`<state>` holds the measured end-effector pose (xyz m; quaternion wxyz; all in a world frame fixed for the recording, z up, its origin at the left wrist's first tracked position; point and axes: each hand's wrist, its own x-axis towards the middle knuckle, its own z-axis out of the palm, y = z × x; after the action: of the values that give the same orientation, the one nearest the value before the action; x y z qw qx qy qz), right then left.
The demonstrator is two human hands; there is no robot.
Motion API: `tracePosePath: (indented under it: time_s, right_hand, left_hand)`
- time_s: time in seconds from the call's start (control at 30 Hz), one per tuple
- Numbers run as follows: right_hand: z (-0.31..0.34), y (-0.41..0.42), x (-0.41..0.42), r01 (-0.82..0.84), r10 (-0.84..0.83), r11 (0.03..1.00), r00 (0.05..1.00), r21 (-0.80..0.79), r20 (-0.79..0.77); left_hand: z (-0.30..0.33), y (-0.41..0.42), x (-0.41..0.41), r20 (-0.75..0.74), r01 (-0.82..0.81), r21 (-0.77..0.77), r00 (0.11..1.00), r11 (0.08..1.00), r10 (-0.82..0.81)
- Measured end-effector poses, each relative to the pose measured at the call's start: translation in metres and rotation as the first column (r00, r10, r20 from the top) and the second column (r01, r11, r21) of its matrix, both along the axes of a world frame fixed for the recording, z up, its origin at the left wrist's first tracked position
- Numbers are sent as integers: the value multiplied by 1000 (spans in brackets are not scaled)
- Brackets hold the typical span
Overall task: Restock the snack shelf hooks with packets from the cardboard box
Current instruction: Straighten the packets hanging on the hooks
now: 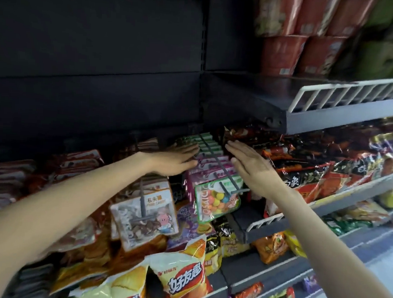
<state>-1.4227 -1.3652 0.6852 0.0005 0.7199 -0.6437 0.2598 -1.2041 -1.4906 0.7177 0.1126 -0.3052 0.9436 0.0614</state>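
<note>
Both grips spread flat, holding nothing. Left hand fingertips touch the left side of the packets hung on the centre hook; right hand just right of that hook, over the same row. Front packet hangs at the hook's tip. Left of the hook: second hook with brown packets.

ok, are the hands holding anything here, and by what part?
Nothing is held. Left hand and right hand are flat with straight fingers on either side of the row of hanging packets on the hook; contact can't be confirmed.
</note>
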Motion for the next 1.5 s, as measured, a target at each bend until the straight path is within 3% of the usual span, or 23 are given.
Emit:
tracePosePath:
  time_s: [0.2,0.43,0.67,0.83,1.0,1.17,1.4,1.5]
  right_hand:
    - [0,-19,20,28,-26,968,1000,249,-11]
    - [1,-21,23,14,-13,962,1000,272,-7]
    - [-2,-23,18,0,7,963,1000,268,-23]
    - [-11,-25,11,-60,68,972,997,225,-28]
    - [-11,-22,11,-85,88,979,996,188,-7]
    - [-9,-3,13,-125,119,981,992,149,47]
    - [-13,7,10,-103,98,984,994,144,41]
    - [-8,18,11,-17,8,996,995,88,98]
  left_hand:
    - [-2,-9,-1,26,124,-4,992,992,-124]
    - [-1,-19,4,-8,182,-19,983,983,-182]
    - [-3,-28,-1,82,22,-39,996,999,-19]
    - [-5,-32,2,139,82,-40,987,996,-75]
    - [0,-44,2,54,59,-95,997,994,-54]
    - [-1,-50,0,86,89,-82,993,993,-81]
    - [2,-49,2,135,180,-206,979,962,-154]
    - [12,-41,4,71,181,-270,983,946,-167]
